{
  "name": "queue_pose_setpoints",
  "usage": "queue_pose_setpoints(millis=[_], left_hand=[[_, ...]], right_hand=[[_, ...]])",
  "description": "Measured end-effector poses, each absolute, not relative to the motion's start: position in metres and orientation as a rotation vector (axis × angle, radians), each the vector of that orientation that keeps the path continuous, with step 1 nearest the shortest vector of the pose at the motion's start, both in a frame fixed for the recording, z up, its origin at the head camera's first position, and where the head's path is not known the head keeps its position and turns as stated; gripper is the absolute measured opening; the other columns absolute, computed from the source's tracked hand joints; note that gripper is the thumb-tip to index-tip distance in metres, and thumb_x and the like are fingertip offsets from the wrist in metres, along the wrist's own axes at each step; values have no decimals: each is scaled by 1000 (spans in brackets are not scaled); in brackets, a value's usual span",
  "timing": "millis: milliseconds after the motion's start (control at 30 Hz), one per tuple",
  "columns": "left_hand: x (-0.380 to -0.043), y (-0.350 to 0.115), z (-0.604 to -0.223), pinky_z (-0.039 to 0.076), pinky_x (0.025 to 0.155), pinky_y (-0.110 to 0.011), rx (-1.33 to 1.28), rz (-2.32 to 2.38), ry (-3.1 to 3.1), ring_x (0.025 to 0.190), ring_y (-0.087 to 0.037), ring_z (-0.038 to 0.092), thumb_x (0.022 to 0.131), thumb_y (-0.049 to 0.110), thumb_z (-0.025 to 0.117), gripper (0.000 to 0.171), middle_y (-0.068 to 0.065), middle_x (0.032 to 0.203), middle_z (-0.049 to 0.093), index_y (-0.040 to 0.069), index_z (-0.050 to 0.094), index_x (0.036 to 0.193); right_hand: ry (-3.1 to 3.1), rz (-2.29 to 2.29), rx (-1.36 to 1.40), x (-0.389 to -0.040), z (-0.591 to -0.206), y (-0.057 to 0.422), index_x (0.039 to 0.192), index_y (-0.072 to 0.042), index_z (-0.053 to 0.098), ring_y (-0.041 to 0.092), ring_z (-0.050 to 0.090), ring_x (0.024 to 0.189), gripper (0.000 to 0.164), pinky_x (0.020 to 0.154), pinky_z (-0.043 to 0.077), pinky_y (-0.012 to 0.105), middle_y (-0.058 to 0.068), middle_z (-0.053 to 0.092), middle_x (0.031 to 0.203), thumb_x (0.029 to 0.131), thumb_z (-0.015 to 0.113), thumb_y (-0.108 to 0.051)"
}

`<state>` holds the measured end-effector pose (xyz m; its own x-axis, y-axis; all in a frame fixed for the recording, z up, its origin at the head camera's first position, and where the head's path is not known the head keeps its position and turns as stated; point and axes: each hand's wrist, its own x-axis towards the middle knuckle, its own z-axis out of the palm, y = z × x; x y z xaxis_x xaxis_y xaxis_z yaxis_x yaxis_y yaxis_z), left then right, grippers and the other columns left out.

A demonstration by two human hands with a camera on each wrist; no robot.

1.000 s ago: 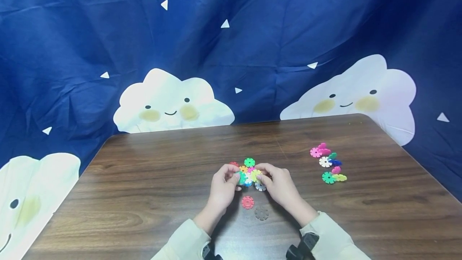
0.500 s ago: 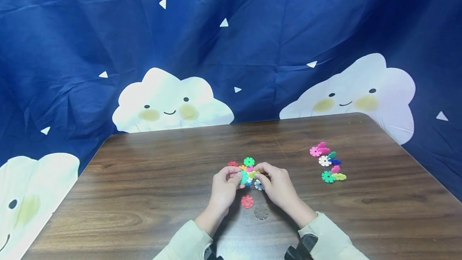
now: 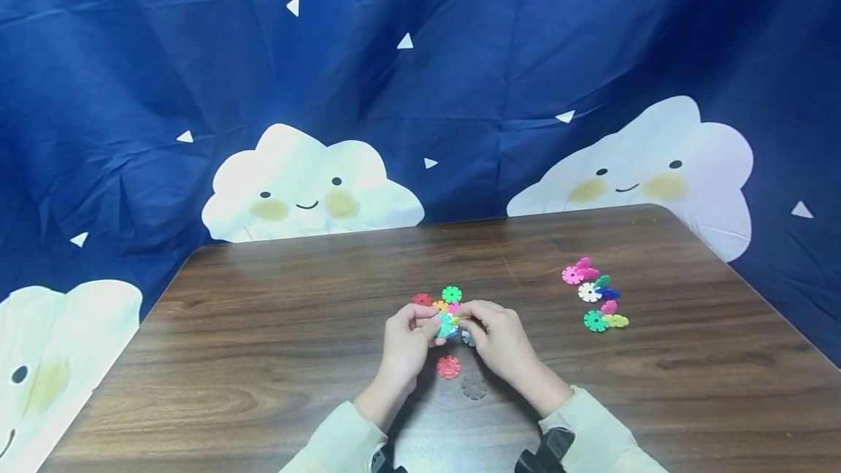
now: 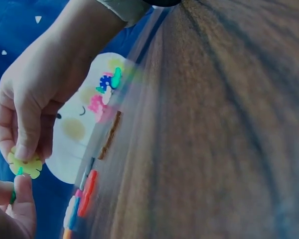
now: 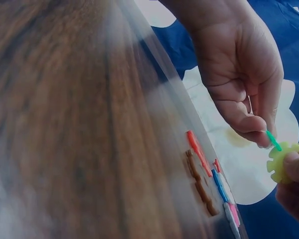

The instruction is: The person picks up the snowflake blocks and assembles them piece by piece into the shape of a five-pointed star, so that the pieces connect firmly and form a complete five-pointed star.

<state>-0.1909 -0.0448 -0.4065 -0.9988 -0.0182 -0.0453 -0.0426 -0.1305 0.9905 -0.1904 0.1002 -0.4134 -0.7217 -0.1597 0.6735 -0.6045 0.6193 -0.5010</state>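
Note:
My left hand (image 3: 404, 345) pinches a green notched plastic disc (image 3: 447, 325) between thumb and fingers, above the table's middle. Opposite it, my right hand (image 3: 502, 338) holds a yellow notched disc (image 5: 276, 165) by its edge. The two discs meet at their rims, turned at an angle to one another; how deep the notches sit is too small to tell. Under and behind the hands lie loose discs: a green one (image 3: 451, 294), a red one (image 3: 422, 299), an orange one (image 3: 440, 306) and a pink one (image 3: 454, 308). A pale disc (image 3: 467, 339) is partly covered by my right hand.
Nearer the front lie a red disc (image 3: 449, 367) and a brown disc (image 3: 474, 387). On the right of the wooden table (image 3: 282, 312) stand joined discs, among them pink (image 3: 572, 275), white (image 3: 589, 293) and green (image 3: 596, 321) ones. A blue cloth (image 3: 368, 79) hangs behind.
The yellow disc has turned from face-on to edge-on in my right hand and moved left against the green disc. My left hand has stayed almost in place.

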Motion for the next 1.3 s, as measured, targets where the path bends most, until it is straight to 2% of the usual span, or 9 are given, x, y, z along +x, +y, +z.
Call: queue_pose_setpoints(millis=[300, 533, 700, 800, 967, 1100, 1300], left_hand=[[-190, -45, -405, 51, 53, -18, -113, 2365, 1997, 55, -6, 55, 82, -10, 58, 12, -3, 66, 54, -18, 55, 92], [-190, -45, -408, 51, 53, -18, -138, 2375, 1987, 54, -6, 55, 82, -12, 57, 12, -2, 64, 54, -18, 55, 92], [-192, -42, -409, 51, 55, -18, -145, 2398, 2023, 59, -6, 55, 83, -10, 57, 15, -3, 69, 56, -17, 54, 95], [-194, -41, -408, 52, 57, -18, -164, 2424, 2028, 61, -7, 56, 83, -8, 58, 15, -4, 72, 57, -14, 54, 97], [-197, -41, -408, 52, 57, -19, -209, 2475, 1996, 59, -6, 56, 84, -8, 58, 13, -4, 73, 57, -12, 55, 96], [-198, -43, -409, 52, 56, -19, -252, 2514, 2002, 58, -6, 55, 83, -8, 58, 9, -3, 71, 56, -9, 55, 92], [-197, -44, -411, 52, 57, -19, -222, 2559, 1988, 60, -8, 54, 83, -8, 57, 7, -3, 71, 53, -7, 54, 90]], right_hand=[[-2206, 922, 661, -193, -416, 98, 77, -10, 66, 13, 62, 71, 22, 64, 51, 27, 0, 67, 74, 65, 77, 5], [-2249, 908, 659, -192, -414, 93, 76, -11, 65, 13, 60, 70, 20, 62, 50, 27, -2, 65, 73, 67, 76, 3], [-2307, 1022, 570, -193, -414, 92, 83, -8, 66, 14, 62, 75, 18, 67, 51, 30, 0, 66, 79, 71, 74, 3], [-2361, 1124, 490, -195, -412, 94, 91, -7, 65, 13, 58, 74, 20, 65, 49, 27, 1, 64, 81, 75, 71, 2], [-2441, 1253, 382, -196, -407, 102, 100, -3, 63, 12, 57, 72, 27, 63, 49, 23, 6, 64, 83, 75, 71, 2], [-2542, 1290, 399, -193, -404, 111, 101, -3, 63, 9, 57, 69, 26, 61, 48, 21, 7, 66, 85, 77, 71, -3], [-2722, 1282, 617, -186, -408, 126, 96, -6, 64, 4, 52, 68, 27, 61, 46, 20, -4, 60, 77, 75, 75, -17]])
